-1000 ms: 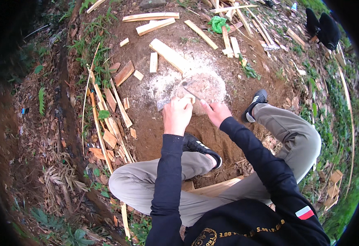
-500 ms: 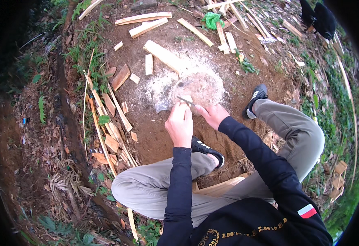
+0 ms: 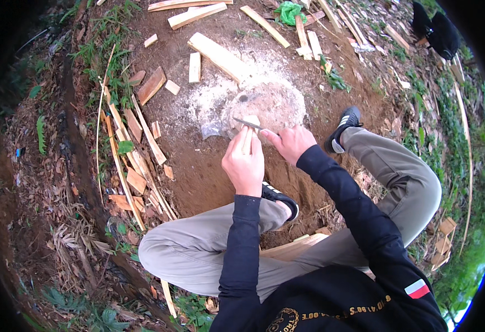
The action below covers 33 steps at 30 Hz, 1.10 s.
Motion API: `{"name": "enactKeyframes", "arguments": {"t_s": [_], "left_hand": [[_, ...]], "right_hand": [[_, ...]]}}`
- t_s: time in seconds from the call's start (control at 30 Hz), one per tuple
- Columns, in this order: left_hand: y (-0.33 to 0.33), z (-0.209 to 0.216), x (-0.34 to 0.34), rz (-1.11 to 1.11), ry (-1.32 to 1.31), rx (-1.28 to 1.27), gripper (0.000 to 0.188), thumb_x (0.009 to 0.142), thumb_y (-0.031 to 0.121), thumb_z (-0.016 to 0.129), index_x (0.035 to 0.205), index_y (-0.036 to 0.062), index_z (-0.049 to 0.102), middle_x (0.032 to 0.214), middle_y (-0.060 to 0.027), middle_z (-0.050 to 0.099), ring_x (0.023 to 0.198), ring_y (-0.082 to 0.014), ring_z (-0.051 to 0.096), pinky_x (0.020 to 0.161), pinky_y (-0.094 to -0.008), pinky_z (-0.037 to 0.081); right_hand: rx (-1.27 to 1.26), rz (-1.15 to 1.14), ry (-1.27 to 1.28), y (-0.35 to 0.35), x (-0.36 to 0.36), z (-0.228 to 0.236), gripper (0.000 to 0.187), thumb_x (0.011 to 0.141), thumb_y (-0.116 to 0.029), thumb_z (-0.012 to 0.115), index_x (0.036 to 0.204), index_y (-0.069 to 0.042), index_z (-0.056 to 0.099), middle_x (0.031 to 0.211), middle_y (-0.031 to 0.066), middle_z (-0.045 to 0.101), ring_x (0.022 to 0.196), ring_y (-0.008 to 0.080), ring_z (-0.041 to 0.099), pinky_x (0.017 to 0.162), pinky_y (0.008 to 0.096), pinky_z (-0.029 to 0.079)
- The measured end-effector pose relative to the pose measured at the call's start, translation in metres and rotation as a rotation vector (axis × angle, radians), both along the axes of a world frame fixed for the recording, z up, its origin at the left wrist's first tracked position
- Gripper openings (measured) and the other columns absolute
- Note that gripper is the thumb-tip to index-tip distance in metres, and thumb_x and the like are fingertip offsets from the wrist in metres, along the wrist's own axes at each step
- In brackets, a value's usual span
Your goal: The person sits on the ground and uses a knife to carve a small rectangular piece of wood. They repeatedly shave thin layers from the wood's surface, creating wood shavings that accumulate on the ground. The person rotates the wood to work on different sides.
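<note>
My left hand (image 3: 243, 164) is closed round a small pale piece of wood (image 3: 251, 119), whose upper end sticks out past the fingers. In my right hand (image 3: 292, 145) is a knife (image 3: 247, 123); its handle is hidden in the fist. The thin dark blade points left and lies across the wood, just above my left fingertips. Both hands are held over a round, dusty patch (image 3: 278, 110) strewn with whitish sawdust. My bent legs stand on either side of the hands.
A pale plank (image 3: 217, 57) and a short block (image 3: 195, 67) lie beyond the sawdust. Long wood strips (image 3: 123, 166) are heaped on the left. A green plastic bag (image 3: 289, 12) lies far off. Under my legs rests a wider board (image 3: 292, 247). A black object (image 3: 437, 30) is at the far right.
The whole view has shifted slightly. The blade has slid a little to the left over the wood, and both hands keep their grip.
</note>
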<state>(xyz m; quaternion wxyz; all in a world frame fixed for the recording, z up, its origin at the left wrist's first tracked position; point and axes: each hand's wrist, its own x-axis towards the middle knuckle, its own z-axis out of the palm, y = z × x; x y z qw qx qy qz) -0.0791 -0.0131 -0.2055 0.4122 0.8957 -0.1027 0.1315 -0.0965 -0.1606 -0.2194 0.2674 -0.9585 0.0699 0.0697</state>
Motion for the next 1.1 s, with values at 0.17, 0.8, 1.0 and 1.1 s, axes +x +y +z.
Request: {"name": "enactKeyframes", "arguments": {"t_s": [0.17, 0.8, 1.0, 1.1], "left_hand": [[-0.005, -0.002, -0.002, 0.017, 0.003, -0.023, 0.020, 0.084, 0.005, 0.067, 0.101, -0.0036, 0.072, 0.103, -0.0190, 0.072, 0.094, -0.0311, 0.071, 0.085, -0.0368, 0.055], [-0.002, 0.007, 0.006, 0.078, 0.024, 0.036, 0.022, 0.085, 0.012, 0.067, 0.099, -0.0045, 0.072, 0.102, -0.0186, 0.072, 0.096, -0.0308, 0.070, 0.087, -0.0367, 0.054], [-0.001, 0.003, 0.006, 0.060, -0.015, 0.053, 0.022, 0.086, 0.011, 0.064, 0.101, -0.0034, 0.072, 0.105, -0.0183, 0.071, 0.095, -0.0309, 0.070, 0.084, -0.0367, 0.056], [-0.003, -0.001, 0.002, 0.071, -0.046, 0.048, 0.021, 0.086, 0.009, 0.065, 0.100, -0.0034, 0.072, 0.105, -0.0174, 0.071, 0.093, -0.0308, 0.071, 0.081, -0.0369, 0.056]], "right_hand": [[-0.075, 0.030, -0.058, 0.002, 0.004, -0.011, 0.072, 0.097, -0.059, 0.043, 0.062, -0.001, 0.067, 0.057, 0.0241, 0.061, 0.056, 0.0384, 0.066, 0.053, 0.0453, 0.054], [0.045, 0.035, -0.028, -0.002, 0.001, -0.010, 0.068, 0.100, -0.052, 0.043, 0.064, 0.001, 0.065, 0.058, 0.0235, 0.059, 0.061, 0.0411, 0.064, 0.062, 0.0498, 0.052], [-0.059, 0.115, -0.064, -0.003, 0.004, -0.008, 0.066, 0.100, -0.052, 0.043, 0.064, -0.001, 0.065, 0.057, 0.0212, 0.060, 0.056, 0.0389, 0.063, 0.056, 0.0489, 0.052], [-0.167, 0.211, -0.029, -0.006, 0.010, -0.008, 0.050, 0.101, -0.047, 0.044, 0.082, -0.009, 0.070, 0.057, 0.0169, 0.060, 0.054, 0.0357, 0.064, 0.050, 0.0468, 0.051]]}}
